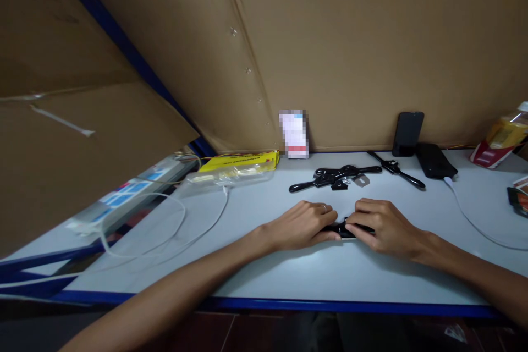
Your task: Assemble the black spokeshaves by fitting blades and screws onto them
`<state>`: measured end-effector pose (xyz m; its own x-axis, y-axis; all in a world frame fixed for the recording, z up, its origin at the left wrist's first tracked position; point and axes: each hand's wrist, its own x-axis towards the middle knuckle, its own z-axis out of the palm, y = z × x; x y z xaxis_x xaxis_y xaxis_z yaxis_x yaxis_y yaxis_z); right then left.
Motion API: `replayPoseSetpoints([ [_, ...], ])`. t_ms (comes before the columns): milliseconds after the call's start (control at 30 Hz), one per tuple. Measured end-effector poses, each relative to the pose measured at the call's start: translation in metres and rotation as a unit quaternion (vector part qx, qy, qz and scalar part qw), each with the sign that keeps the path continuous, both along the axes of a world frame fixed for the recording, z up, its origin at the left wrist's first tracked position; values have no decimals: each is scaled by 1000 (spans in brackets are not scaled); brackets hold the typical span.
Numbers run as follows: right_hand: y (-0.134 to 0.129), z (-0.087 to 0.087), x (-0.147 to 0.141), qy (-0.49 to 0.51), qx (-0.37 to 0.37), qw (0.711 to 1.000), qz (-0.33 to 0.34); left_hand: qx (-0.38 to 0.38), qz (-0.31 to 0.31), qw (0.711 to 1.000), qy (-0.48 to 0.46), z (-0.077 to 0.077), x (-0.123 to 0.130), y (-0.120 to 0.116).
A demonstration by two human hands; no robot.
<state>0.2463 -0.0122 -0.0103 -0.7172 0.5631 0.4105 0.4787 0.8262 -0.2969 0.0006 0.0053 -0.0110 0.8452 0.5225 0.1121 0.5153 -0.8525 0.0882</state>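
Observation:
My left hand (307, 224) and my right hand (381, 228) are closed on the two ends of a black spokeshave (340, 229), low over the table. Only its middle part shows between my fingers. Just beyond my hands lie more black spokeshaves: one (317, 181) with its handle pointing left, another (363, 170) behind it. Beside them are a small black metal plate (340, 185) and a grey blade with a hole (357, 181). A further spokeshave (396, 169) lies slantwise to the right.
A lit phone (294, 135) and a dark phone (408, 133) lean on the cardboard wall (350, 55). A black power bank (436, 161) with a white cable and a bottle (501, 135) stand right. Yellow packaging (241, 161) and a power strip (136, 190) lie left.

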Motion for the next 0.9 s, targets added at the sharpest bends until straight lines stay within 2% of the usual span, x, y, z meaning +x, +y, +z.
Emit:
replayPoseSetpoints([
  [500,0,3,0,-69,12,995,-70,1,0,1000,3,2,0,-1],
  [733,1,-2,-4,-100,89,989,-60,14,-5,1000,1,1,0,-1],
  [900,-2,-6,-3,-50,68,996,-26,12,-8,1000,4,0,0,0],
])
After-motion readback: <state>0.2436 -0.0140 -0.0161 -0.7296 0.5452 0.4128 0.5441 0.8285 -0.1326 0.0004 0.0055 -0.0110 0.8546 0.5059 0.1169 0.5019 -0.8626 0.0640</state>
